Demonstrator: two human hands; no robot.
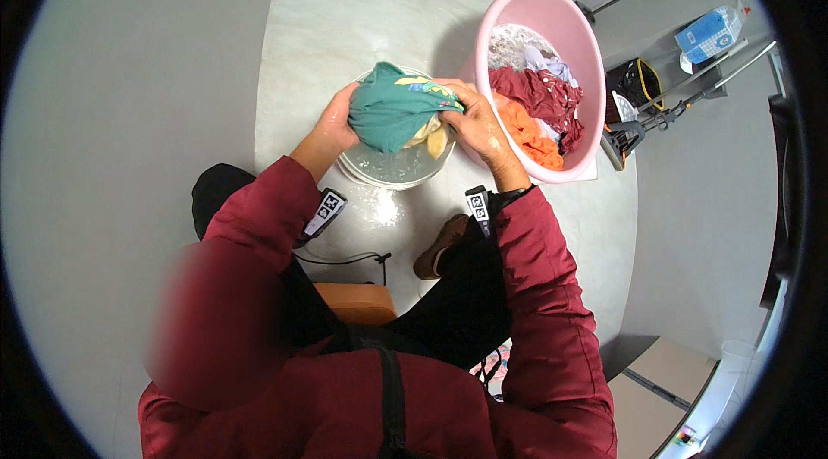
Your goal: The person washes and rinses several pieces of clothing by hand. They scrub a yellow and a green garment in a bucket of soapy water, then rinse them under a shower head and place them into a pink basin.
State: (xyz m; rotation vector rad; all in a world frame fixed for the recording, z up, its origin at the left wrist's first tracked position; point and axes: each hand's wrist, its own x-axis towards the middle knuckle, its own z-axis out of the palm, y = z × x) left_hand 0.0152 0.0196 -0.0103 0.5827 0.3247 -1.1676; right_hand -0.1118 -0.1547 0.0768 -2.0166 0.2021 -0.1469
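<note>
A wet green cloth garment (pixel 384 110) with a coloured print is bunched up over a white bucket (pixel 354 172) of water. My left hand (pixel 340 120) grips its left side, with the thumb along the edge. At the right edge my right hand (pixel 476 121) pinches the fabric between thumb and fingers. A yellowish part of the cloth (pixel 434 140) hangs below, near the water (pixel 397 167). Parts of my fingers are hidden behind the fabric.
A pink tub (pixel 590 62) holding sudsy water and red, orange and pale clothes stands right of the bucket. Beyond it are a black bin (pixel 634 84), a mop (pixel 664 116) and a blue-and-white package (pixel 709 34). My brown shoe (pixel 440 248) is near the bucket.
</note>
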